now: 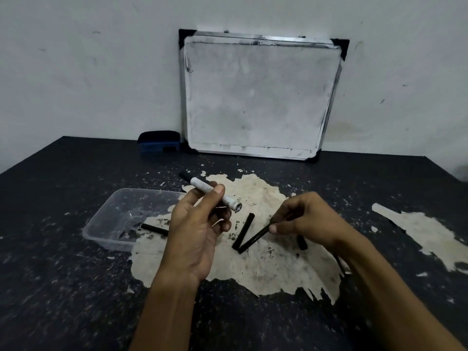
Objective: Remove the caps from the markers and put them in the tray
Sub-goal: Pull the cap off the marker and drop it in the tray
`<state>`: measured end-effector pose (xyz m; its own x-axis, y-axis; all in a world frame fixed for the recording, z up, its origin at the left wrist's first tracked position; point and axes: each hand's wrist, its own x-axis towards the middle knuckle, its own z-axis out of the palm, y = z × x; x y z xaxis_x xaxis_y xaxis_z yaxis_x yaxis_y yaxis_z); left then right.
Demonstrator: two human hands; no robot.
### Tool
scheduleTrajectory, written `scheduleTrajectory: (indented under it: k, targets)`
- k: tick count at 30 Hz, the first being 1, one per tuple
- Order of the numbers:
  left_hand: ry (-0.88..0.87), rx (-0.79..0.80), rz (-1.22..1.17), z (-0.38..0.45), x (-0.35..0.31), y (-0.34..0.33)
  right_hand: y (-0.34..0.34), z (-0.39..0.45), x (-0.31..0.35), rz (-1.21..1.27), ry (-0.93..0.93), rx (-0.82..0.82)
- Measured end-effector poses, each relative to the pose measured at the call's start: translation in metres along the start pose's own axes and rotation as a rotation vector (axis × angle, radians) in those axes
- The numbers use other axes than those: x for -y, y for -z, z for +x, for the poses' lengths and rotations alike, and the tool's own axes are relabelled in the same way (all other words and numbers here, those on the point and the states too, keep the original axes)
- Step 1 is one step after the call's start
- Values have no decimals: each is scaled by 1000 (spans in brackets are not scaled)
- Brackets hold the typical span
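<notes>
open table [63, 287] at front left, clear plastic tray [101, 224] open on top, loose black markers [243, 230] between the hands, whiteboard [258, 97] and blue eraser [159, 141] blocking the back edge

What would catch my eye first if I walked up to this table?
Probably the two hands at centre: the left hand holds a white marker up, and the right hand pinches a thin black marker low over the table. Behind them a smudged whiteboard leans against the wall.

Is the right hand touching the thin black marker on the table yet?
Touching. The head view shows the right hand with its fingertips pinched on the upper end of the thin black marker, whose lower end rests on the table.
</notes>
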<state>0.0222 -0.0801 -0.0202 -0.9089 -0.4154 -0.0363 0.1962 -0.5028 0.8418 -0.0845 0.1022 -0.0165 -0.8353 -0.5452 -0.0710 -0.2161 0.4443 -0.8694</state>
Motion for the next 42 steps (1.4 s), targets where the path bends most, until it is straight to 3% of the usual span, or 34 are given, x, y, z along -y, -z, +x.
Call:
scheduleTrajectory:
  k: [9,15,20,25,31,42]
  targets:
    - [48,-78,-60,3,-6,-10,25,-22,19,123,81,-77]
    - [54,-95,-52,-2,-8,-13,-2,-17,10,-517,112,10]
    - [79,-75,-70,-5,-9,-17,-17,-12,-3,-685,143,31]
    - [108,-89,-128,-5,-14,-21,-5,-28,11,-602,165,-48]
    - [130,-132,-161,-5,-13,-26,0,-56,54,-269,445,-428]
    - [114,-64,-160,-10,-16,-32,-7,-67,66,-327,527,-535]
